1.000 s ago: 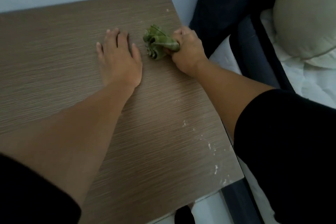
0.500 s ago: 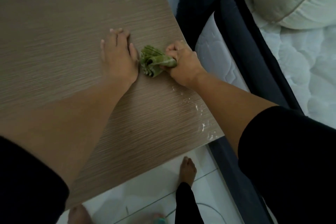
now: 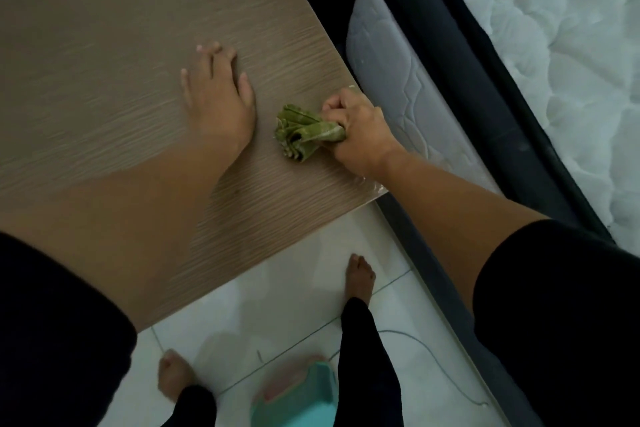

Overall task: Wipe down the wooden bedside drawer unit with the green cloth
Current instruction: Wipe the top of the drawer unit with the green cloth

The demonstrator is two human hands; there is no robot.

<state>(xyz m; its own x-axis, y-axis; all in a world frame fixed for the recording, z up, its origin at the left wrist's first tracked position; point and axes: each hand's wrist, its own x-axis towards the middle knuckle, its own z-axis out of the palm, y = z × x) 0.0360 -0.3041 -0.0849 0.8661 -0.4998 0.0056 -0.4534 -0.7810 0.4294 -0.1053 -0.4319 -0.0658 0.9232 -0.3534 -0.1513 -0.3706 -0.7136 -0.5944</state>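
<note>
The wooden drawer unit's brown top [image 3: 104,55] fills the upper left of the head view. My right hand [image 3: 360,133] grips a bunched green cloth [image 3: 303,133] in a fist and presses it on the top near the front right corner. My left hand [image 3: 216,100] lies flat on the wood just left of the cloth, fingers straight and pointing away from me. A small gap separates it from the cloth.
A bed with a dark frame [image 3: 460,87] and white quilted mattress [image 3: 571,80] runs along the unit's right side. Below the front edge lie white floor tiles [image 3: 277,305], my bare feet [image 3: 360,279], a teal plastic object [image 3: 301,395] and a thin cord [image 3: 429,357].
My right hand has dragged the cloth toward me along the right side, to the front right corner. My left hand stayed flat. The view has tilted down, showing more floor.
</note>
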